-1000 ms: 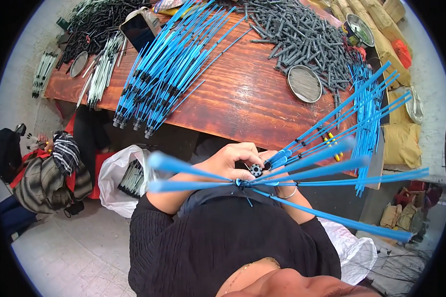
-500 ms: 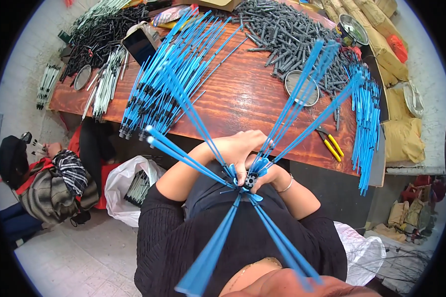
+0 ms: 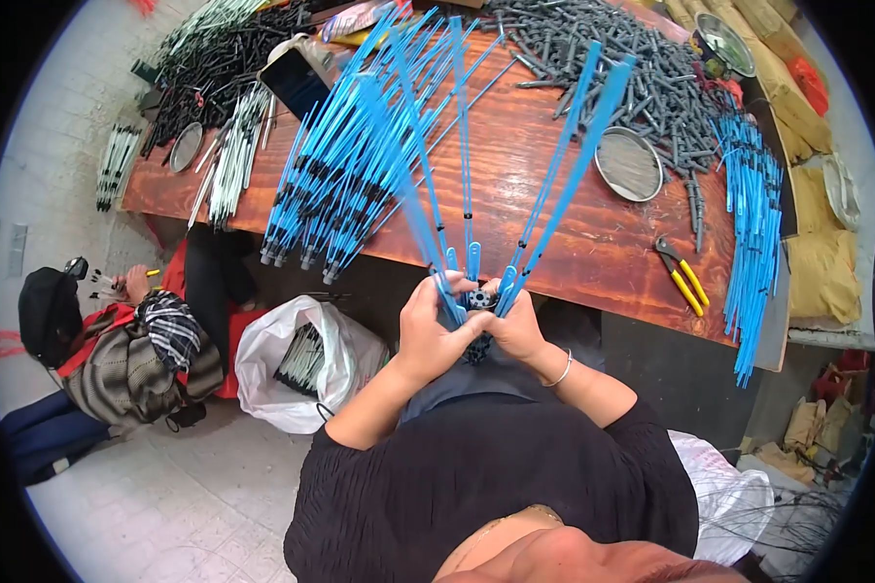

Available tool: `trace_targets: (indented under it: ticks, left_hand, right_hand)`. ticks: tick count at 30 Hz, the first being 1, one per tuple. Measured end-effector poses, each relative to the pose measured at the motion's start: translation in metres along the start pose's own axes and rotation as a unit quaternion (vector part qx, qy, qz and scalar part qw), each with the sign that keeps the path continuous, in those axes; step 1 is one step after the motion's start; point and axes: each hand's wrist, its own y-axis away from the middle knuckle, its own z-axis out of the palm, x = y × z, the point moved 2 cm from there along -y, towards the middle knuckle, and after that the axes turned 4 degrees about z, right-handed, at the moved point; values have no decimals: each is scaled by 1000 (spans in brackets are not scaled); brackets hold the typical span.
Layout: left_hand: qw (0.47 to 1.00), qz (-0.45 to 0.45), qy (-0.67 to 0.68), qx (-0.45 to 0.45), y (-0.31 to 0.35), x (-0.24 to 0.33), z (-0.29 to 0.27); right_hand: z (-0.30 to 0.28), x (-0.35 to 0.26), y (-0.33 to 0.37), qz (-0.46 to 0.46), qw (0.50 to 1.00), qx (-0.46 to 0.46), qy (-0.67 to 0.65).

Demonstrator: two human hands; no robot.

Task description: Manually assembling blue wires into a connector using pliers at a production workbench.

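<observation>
A blue-ribbed umbrella-like frame [image 3: 478,299] with a round black hub is between my hands, over the table's near edge. My left hand [image 3: 428,325] closes around the hub's left side, gripping the base of the blue ribs there. On the other side my right hand [image 3: 521,325] grips the hub and ribs, fingers wrapped. The long ribs fan up and away in several groups, their far ends smeared by motion. What lies under the palms is hidden.
Blue rods with black joints [image 3: 335,185] pile on the wooden table [image 3: 515,155]; more blue rods [image 3: 753,243] hang over its right edge. Yellow-handled pliers [image 3: 685,277], a round dish [image 3: 630,163] and grey tubular parts [image 3: 603,73] lie rightward. A co-worker [image 3: 136,350] sits left, beside a white sack [image 3: 355,360].
The ribs that spread toward my chest and out to the sides have been folded upward, away from me. Both hands have drawn closer around the hub, and the frame sits farther forward.
</observation>
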Motion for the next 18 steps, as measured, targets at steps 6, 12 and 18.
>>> trace_targets:
  ticks: [6, 12, 18]
  left_hand:
    - [972, -117, 199, -51, -4, -38, -5]
    - [964, -98, 236, -76, -10, -52, -11]
    - [970, -78, 201, -108, -9, -53, -8]
  right_hand:
    - [-4, 2, -6, 20, 994, -100, -31]
    - [-22, 10, -8, 53, 987, -150, 6]
    - [-19, 20, -8, 9, 991, -131, 36]
